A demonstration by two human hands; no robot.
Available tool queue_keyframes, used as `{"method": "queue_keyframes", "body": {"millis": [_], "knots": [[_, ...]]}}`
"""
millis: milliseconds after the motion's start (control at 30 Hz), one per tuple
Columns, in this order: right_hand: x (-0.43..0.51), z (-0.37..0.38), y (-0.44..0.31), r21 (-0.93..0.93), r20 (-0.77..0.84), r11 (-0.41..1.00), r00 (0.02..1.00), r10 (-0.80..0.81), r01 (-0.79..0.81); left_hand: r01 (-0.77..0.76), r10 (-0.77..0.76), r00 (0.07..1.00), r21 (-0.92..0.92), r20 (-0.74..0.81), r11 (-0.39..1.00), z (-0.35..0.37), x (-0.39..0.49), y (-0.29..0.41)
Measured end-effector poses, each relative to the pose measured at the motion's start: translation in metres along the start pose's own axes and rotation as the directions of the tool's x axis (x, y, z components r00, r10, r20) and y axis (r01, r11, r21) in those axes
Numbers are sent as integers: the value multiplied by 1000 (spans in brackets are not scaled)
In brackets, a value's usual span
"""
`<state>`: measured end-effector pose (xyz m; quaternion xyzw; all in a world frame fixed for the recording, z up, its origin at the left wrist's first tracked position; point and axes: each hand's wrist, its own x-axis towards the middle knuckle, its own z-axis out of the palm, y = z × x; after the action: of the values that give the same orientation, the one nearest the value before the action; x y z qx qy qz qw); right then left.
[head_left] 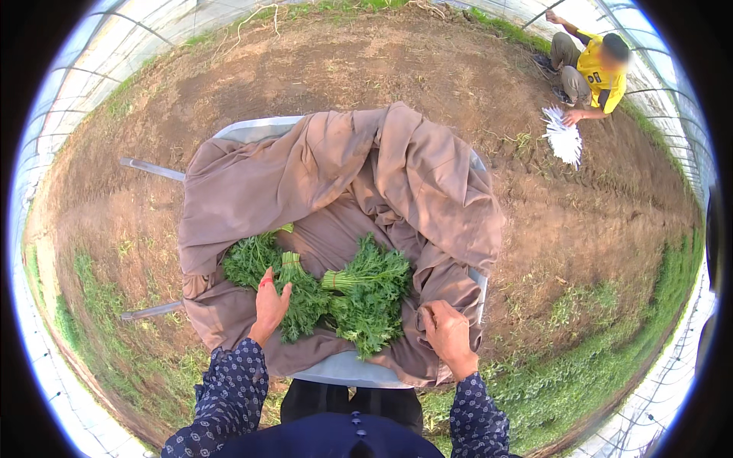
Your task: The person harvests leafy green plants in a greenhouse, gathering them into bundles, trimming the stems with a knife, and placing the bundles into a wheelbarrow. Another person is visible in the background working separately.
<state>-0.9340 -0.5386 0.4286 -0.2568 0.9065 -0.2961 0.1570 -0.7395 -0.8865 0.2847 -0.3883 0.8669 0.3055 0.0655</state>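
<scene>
Several tied bunches of feathery leafy greens lie on a brown cloth [338, 229] that lines a grey wheelbarrow [355, 369]. One bunch [303, 309] has its cut stems towards the far side, bound by a thin reddish tie. To its right, another bunch [372, 269] points its stems left. A third bunch [252, 260] is at the left, partly under a fold. My left hand [272, 303], a red band around one finger, is spread over the left bunches, holding nothing. My right hand [449, 335] is curled at the cloth's right side; whether it pinches the fabric is unclear.
Two wheelbarrow handles [152, 311] stick out to the left. At the far right a person in a yellow shirt [601, 71] crouches, one hand on a pile of white strips [562, 137]. Bare soil [343, 63] surrounds the barrow, with low green plants [550, 383] at the near right.
</scene>
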Motion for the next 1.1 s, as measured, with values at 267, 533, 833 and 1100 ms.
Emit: {"method": "queue_keyframes", "body": {"millis": [267,533,833,1100], "knots": [[-13,-31,-3,13,-119,1000,993,11,-10,136,-138,978,23,159,990,-49,-40,14],[-13,-66,17,58,-324,983,928,185,-176,-325,329,943,316,41,891,-83,51,32],[182,-9,3,443,-272,892,935,227,-88,-337,330,941,266,70,903,-26,163,119],[232,41,64,-491,-135,871,989,-64,-11,-88,120,960,136,-253,987,69,219,193]]}}
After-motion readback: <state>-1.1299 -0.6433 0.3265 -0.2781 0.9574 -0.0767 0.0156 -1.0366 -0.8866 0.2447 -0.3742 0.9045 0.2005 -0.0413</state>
